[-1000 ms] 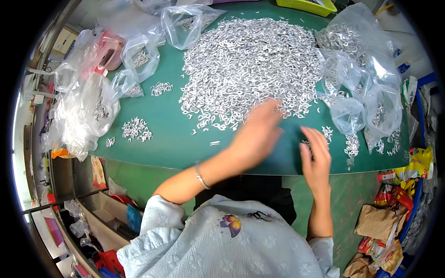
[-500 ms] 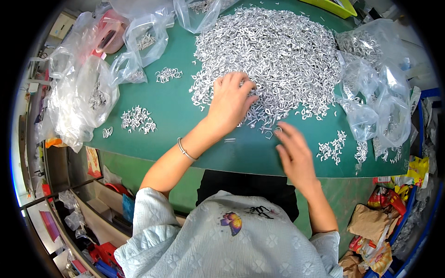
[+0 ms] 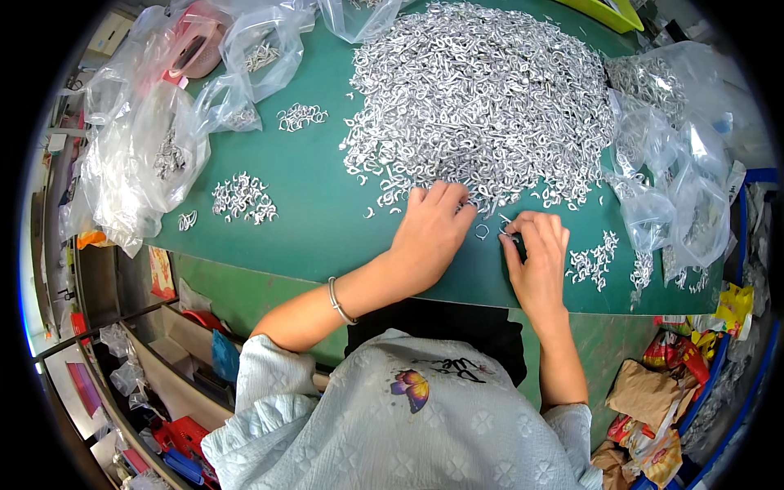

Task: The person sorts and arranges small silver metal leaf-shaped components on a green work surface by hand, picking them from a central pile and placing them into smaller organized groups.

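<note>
A wide heap of small silver curved metal pieces covers the far middle of the green table. My left hand is at the heap's near edge, back of the hand up, fingers curled down; whatever lies under its fingertips is hidden. Close by on the right, my right hand has thumb and fingers pinched around a small curved silver piece. Between the two hands a single open silver ring lies on the tabletop.
Smaller piles sit apart: curved pieces and rings at left, more pieces at right. Clear plastic bags crowd the left side, others the right. A yellow tray stands far right. The green table ends just before my body.
My left hand has drawn back from the heap toward me, leaving some pieces spread along its near edge. My right hand has shifted slightly right and its fingers have closed around a piece.
</note>
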`<state>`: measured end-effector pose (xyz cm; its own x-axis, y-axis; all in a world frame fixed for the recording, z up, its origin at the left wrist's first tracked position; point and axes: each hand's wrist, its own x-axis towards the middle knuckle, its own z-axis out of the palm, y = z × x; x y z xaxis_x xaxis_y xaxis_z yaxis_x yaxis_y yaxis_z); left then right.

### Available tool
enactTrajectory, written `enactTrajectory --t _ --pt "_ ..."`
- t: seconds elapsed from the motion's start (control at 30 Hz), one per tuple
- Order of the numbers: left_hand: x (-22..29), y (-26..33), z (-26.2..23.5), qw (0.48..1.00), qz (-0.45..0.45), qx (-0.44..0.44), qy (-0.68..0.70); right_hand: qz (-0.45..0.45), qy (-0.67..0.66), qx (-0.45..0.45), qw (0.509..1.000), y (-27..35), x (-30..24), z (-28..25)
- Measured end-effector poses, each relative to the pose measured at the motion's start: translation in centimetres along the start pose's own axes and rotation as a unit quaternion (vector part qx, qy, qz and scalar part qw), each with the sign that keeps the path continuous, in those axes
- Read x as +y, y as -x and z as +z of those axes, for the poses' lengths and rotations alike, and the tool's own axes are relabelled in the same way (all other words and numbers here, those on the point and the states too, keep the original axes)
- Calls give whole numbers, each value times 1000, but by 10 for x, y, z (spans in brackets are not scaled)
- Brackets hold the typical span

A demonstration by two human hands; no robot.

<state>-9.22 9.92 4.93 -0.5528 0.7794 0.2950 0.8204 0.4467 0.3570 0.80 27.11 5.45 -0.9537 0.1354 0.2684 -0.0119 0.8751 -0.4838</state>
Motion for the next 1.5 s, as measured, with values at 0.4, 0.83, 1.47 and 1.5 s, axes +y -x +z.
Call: enactTrajectory --t 0.4,0.83,1.47,1.5 --pt "10 6 12 996 75 -30 47 -29 28 26 999 -2 -4 4" --pt "12 -20 -7 734 -245 -55 632 204 -488 32 848 -14 5 -14" --pt "22 -25 3 819 -217 34 530 220 -535 31 815 -14 1 -8" --pt "23 -25 2 838 -201 52 505 228 -534 32 813 -15 0 -8"
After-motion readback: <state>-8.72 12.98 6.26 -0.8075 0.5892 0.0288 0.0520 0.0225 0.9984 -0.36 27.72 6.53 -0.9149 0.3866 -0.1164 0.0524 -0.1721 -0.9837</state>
